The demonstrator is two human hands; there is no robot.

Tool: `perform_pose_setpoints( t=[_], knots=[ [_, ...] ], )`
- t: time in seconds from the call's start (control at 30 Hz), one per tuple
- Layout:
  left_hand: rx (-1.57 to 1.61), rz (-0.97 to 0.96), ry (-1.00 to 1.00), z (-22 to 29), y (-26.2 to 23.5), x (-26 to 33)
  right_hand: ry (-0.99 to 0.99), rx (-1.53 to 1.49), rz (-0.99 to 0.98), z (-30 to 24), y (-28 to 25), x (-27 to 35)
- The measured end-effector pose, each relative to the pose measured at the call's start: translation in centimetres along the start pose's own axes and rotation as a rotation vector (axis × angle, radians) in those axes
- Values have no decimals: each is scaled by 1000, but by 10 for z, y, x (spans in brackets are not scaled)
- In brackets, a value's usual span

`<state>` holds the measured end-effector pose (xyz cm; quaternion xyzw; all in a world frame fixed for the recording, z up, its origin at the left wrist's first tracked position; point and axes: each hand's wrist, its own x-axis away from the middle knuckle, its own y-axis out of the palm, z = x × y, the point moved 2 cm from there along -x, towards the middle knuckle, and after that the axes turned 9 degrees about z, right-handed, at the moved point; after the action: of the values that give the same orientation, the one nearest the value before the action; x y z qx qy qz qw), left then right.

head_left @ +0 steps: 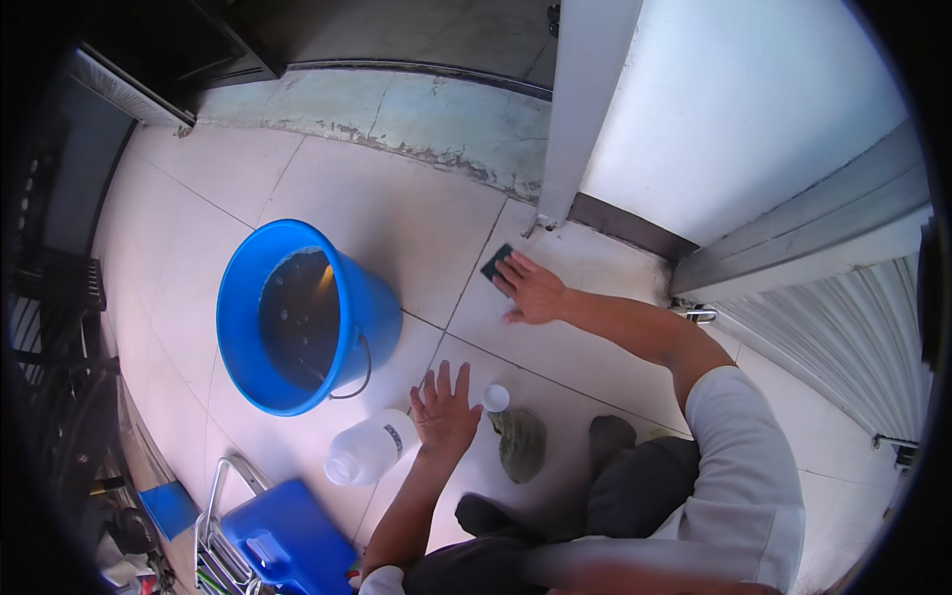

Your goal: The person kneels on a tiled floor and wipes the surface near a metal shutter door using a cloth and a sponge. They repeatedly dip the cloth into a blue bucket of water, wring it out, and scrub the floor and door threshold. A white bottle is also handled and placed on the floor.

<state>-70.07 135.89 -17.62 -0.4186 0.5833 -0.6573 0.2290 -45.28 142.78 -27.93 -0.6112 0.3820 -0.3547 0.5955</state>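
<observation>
Head view, looking down on a tiled floor (397, 213). The right hand (531, 290) lies slightly right of centre, at about 1 o'clock from the middle of the frame. Its arm runs straight out from the shoulder at 4 o'clock, the elbow nearly extended, the sleeve of a white shirt ending above the elbow. The palm faces down, fingers together and stretched, pressing flat on a dark scouring pad (495, 262) that shows past the fingertips at the hand's 11 o'clock. The pad rests on the tile just below the foot of a white door frame (585, 109). The hand presses the pad rather than closing around it.

The left hand (444, 409) sits below centre, at 6 o'clock. Its forearm rises from the lower edge, wrist bent back, palm flat on the floor, fingers spread apart and holding nothing; it bears weight as a prop.

A small white cap (496, 398) lies just beside this hand at its 3 o'clock, with a crumpled grey-green cloth (522, 443) below it. A clear plastic bottle (371, 448) lies on its side at the hand's 8 o'clock, near the wrist. A blue bucket (297, 317) of dark water stands at 10 o'clock. A blue box (288, 545) sits at 7 o'clock by the frame's lower edge.
</observation>
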Motion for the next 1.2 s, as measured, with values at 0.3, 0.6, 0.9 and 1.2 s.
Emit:
perform_pose_setpoints(
  t=[0.3,0.6,0.9,1.2],
  knots=[
    [109,53,-26,-3,1,-7,406,167,-446,40,-18,-58],
    [134,-57,-54,-13,24,-5,496,175,-351,43,-23,-74],
    [-366,-607,-55,-46,61,37,483,147,-197,45,-23,-72],
    [-548,-404,-70,-81,91,44,434,165,-268,37,-22,-78]
  ],
)
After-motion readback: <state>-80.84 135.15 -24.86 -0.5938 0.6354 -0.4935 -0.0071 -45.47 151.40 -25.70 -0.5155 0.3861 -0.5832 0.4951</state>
